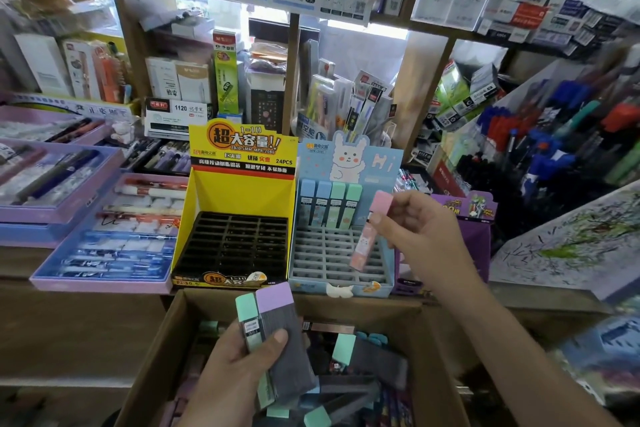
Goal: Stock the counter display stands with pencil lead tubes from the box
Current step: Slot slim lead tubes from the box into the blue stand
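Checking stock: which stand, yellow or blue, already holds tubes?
The blue stand, with four tubes in its back row; the yellow stand holds none.

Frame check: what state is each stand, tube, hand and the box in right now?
Yellow stand: empty, every slot bare.
Blue stand: four tubes upright in the back row, other slots empty.
Pink tube: pinched by right hand, tilted over the grid, not slotted.
Green tube, purple tube: gripped together by left hand.
Box: open, tubes inside.
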Tool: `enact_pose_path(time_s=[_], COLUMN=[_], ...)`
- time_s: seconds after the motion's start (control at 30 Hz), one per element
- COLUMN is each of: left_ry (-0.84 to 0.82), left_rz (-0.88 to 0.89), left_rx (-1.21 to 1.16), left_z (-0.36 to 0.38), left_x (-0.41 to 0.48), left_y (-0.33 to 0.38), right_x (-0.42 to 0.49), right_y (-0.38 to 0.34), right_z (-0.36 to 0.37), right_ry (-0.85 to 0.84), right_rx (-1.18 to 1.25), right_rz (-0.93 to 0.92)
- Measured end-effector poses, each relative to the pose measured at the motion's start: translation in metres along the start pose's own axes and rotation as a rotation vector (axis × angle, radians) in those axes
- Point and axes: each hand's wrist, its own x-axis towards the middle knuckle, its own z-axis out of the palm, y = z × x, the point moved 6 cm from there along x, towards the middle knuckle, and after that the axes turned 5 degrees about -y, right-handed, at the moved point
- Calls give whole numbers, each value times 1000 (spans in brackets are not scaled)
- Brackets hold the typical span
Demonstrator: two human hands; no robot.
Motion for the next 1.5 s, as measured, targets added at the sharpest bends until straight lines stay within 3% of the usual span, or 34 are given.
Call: enact_pose_path(time_s=[0.4,0.8,1.13,1.27,1.5], left_ry=[-25,-57,-59,-59,-49], left_rz=[34,46,40,44,31], left_rx=[-23,-12,4,7,-34], left_z=[5,3,0,-1,-1], left_x=[-3,0,2,5,6], left_y=[6,6,2,0,-3], right_x=[60,72,78,79,80], right_y=[-19,-14,-3,11,8], right_z=[-27,-15,-12,-9,-6], right_ry=[-38,-149,-22,5,48], right_rx=[-620,-807,-797,-901,-1001], right_rz=[-152,-146,-77,-34,-143])
